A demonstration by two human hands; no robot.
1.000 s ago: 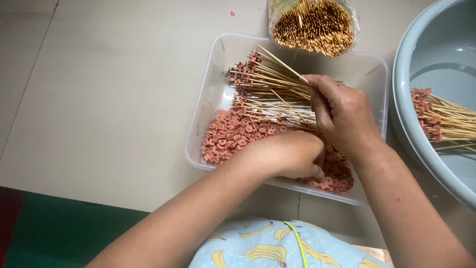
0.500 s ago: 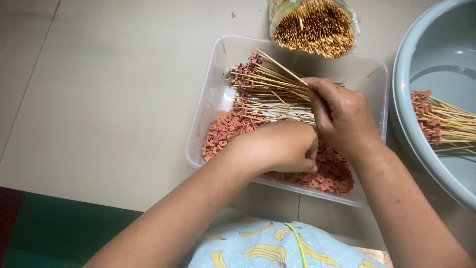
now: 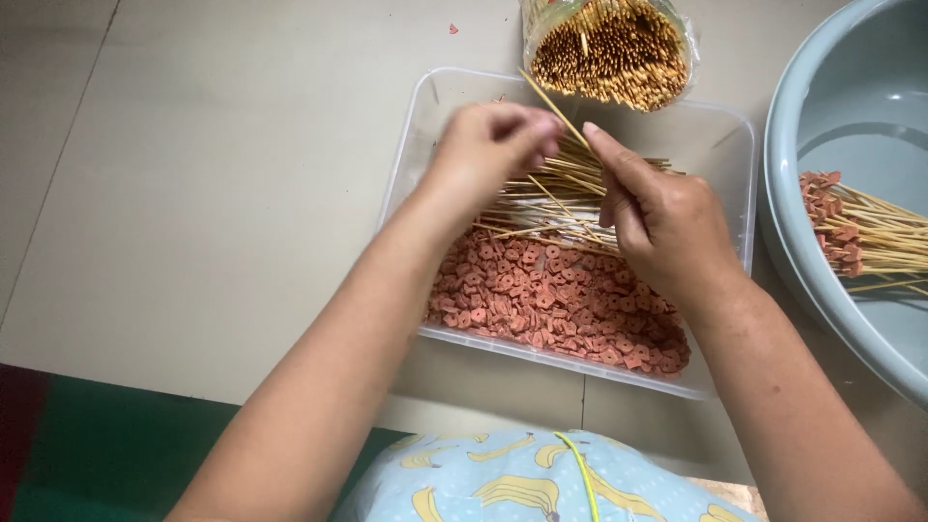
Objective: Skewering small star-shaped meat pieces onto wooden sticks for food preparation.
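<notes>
Both hands (image 3: pixel 580 179) pinching 1 skewer (image 3: pixel 553 100)

We see a floor of large beige tiles (image 3: pixel 213 184) with thin dark joints between them. The surface is smooth and matte, and the light on it is soft and even, without hard shadows. At the lower left corner we see a dark green mat (image 3: pixel 106 454) with a red edge, which lies on the tiles. A small red crumb (image 3: pixel 452 29) lies on the floor near the top.
</notes>
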